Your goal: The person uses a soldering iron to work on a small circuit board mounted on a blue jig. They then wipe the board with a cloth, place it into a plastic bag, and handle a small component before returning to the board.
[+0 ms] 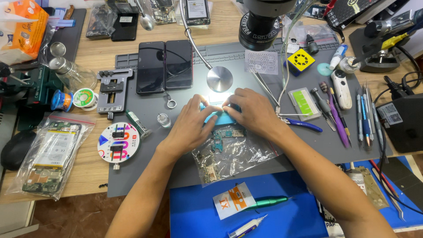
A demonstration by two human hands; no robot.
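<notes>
We held a thin light-blue strip (220,117) between our two hands over the grey mat (308,150) on the worktop. Our left hand (190,125) pinched its left end and our right hand (253,112) pinched its right end, each grip pressed on it. A small circuit board (227,134) lay just under the strip, on a clear plastic bag (229,158).

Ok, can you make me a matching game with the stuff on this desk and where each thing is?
Things:
1. Two dark phones
2. Green pen tool
3. Purple tweezers
4. Round colourful disc

Places:
A. on the blue mat, nearest the camera
B. right of the hands
C. left of the hands, at the grey mat's edge
D. side by side, beyond the left hand

Pairs: 1-D, 2-A, 3-B, 4-C
</notes>
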